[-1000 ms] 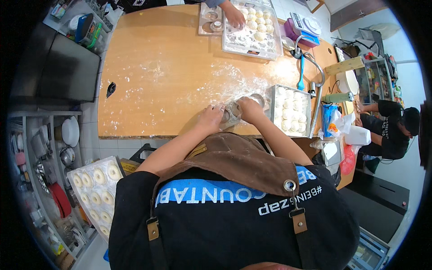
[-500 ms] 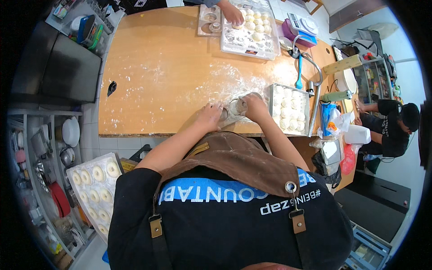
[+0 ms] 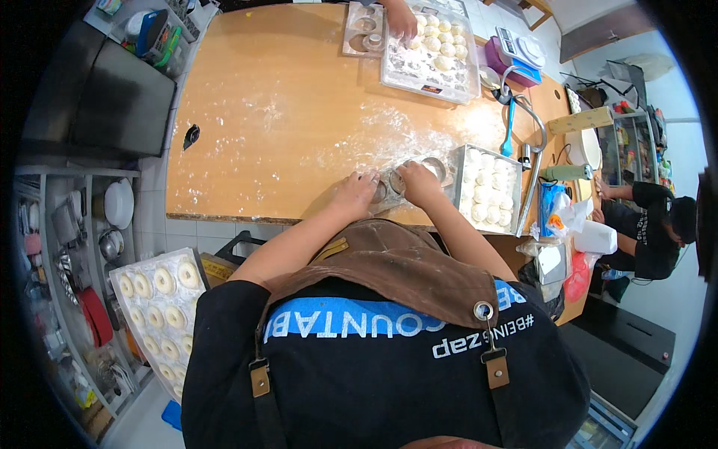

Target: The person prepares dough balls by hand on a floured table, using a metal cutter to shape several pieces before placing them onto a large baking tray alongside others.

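Note:
Close to the table's front edge lies a floured board (image 3: 449, 182) with round, ring-edged openings. My left hand (image 3: 356, 196) rests at its left end, fingers bent over the edge beside one ring. Against the middle ring, my right hand (image 3: 420, 183) is closed, its fingertips pressed together and pointing down. Whatever may be between those fingertips is hidden. The right-hand ring (image 3: 434, 168) shows uncovered. Just right of the board stands a metal tray (image 3: 517, 196) of round, pale dough balls (image 3: 488, 179).
Across the wooden table (image 3: 254, 165), another person's hand (image 3: 402, 21) reaches into a clear tray (image 3: 419, 75) of dough balls. A similar ringed board (image 3: 350, 46) sits beside it. A blue spatula (image 3: 509, 127) and scale (image 3: 521, 46) lie right. Ring-shaped dough (image 3: 155, 316) fills a tray at lower left.
My right hand has shifted left from the right ring to the middle one, uncovering the right ring. My left hand stays at the board's left end. The view has shifted slightly.

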Action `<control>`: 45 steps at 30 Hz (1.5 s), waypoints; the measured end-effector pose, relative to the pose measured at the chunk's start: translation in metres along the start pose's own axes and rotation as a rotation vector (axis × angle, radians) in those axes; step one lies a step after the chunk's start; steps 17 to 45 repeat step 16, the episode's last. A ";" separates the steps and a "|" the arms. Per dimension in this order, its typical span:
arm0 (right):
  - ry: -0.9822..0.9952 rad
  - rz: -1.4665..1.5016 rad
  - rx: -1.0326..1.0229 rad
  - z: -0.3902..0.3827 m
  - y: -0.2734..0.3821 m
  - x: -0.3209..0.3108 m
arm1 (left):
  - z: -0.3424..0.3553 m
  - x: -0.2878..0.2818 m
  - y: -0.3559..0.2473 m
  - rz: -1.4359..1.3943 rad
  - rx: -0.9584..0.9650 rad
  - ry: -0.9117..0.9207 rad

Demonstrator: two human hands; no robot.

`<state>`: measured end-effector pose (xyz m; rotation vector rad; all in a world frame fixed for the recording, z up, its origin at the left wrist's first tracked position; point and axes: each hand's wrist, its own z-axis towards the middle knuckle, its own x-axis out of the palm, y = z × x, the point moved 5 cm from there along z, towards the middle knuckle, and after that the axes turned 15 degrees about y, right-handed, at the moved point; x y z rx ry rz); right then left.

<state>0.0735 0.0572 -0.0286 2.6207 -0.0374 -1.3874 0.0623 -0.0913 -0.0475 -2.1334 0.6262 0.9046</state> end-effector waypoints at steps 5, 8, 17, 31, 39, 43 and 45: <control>-0.014 0.033 0.009 -0.002 0.002 0.008 | -0.003 -0.003 -0.001 -0.006 0.012 -0.026; -0.031 0.037 0.004 -0.002 0.001 0.008 | -0.003 -0.004 -0.002 0.019 0.027 -0.020; 0.089 0.072 -0.020 0.001 -0.008 -0.004 | 0.003 0.000 0.003 0.032 0.040 -0.038; 0.089 0.072 -0.020 0.001 -0.008 -0.004 | 0.003 0.000 0.003 0.032 0.040 -0.038; 0.089 0.072 -0.020 0.001 -0.008 -0.004 | 0.003 0.000 0.003 0.032 0.040 -0.038; 0.089 0.072 -0.020 0.001 -0.008 -0.004 | 0.003 0.000 0.003 0.032 0.040 -0.038; 0.089 0.072 -0.020 0.001 -0.008 -0.004 | 0.003 0.000 0.003 0.032 0.040 -0.038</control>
